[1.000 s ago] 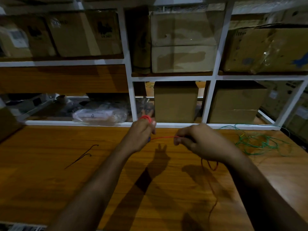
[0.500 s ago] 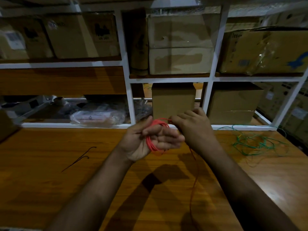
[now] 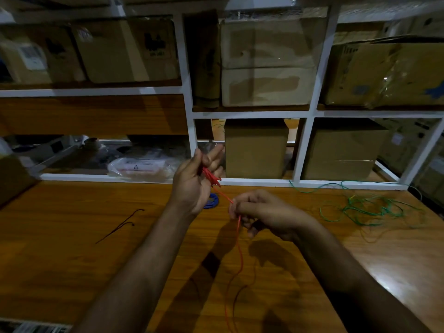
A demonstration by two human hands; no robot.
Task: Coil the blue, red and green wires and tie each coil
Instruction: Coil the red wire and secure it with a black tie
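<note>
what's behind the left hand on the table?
A blue wire coil lies on the wooden table, showing just past the left hand. The hand hides its left part, so whether it is tied cannot be seen.

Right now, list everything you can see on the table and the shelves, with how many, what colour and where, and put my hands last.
red wire: one, red, wound partly round the left hand's fingers, the rest trailing down over the table's near edge
blue wire: one coil, blue, on the table behind the left hand
green wire: one, green, loose tangle on the right of the table
dark tie: one, dark, thin, on the left of the table
table: one, orange-brown wood
shelving: one white frame behind the table
cardboard boxes: several, brown, on the shelves
plastic bag: one, clear, lower left shelf
left hand: raised, holds the red coil
right hand: pinches the red wire
</note>
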